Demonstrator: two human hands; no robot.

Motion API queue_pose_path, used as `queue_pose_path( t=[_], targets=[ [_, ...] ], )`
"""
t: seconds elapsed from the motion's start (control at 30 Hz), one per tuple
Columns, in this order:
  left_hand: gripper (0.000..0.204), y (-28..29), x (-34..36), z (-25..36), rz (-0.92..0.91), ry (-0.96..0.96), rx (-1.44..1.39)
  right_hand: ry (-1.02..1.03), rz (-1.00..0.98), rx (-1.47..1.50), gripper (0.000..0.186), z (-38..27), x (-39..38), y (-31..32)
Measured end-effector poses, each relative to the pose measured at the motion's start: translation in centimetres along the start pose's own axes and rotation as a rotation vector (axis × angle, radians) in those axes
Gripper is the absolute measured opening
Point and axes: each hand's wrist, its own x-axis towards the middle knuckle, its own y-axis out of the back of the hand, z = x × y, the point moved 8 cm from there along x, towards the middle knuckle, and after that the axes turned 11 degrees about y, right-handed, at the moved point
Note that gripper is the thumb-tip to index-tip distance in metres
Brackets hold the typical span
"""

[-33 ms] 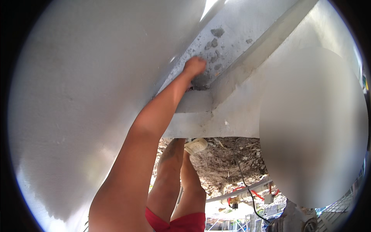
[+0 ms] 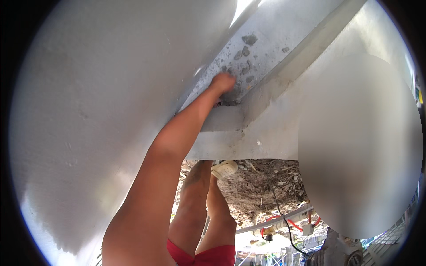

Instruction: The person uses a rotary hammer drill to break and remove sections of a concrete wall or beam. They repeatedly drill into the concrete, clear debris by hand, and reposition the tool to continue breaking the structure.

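My left hand (image 2: 223,83) reaches down into a narrow grey trough (image 2: 266,48) between pale walls. Its fingers are curled into a fist; whatever they may hold is hidden from this side. Just below the fist, a small dark reddish bit (image 2: 217,104) shows at the trough's near end, too small to name. Beside the hand lies a dark grey patch (image 2: 231,96) of crumbly material. Several grey lumps (image 2: 249,40) and finer crumbs are scattered on the trough floor beyond the fist. My right hand is out of view.
A smooth grey wall (image 2: 88,102) fills the left. A raised ledge (image 2: 306,48) borders the trough's right. Below are my legs, a cream clog (image 2: 225,169), rubble-strewn ground (image 2: 266,186), a black cable (image 2: 284,217) and a pipe with red tubing (image 2: 295,223). A blurred oval hides the right side.
My left fist has moved a little nearer along the trough, uncovering more crumbs beyond it and covering part of the dark patch.
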Motion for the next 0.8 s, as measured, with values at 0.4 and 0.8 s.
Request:
queue_pose_path(
  t=[0.4, 0.8],
  targets=[
    [0.056, -3.6, 1.1, -2.5, -0.202, 0.059, 0.603, -0.006, 0.013, -0.027, 0.039, -2.1, 1.2, 0.7],
    [0.040, -4.9, 4.4, -5.0, -0.386, 0.173, 0.485, 0.033, 0.002, -0.049, 0.042, -1.9, 2.1, 1.1]
  ],
)
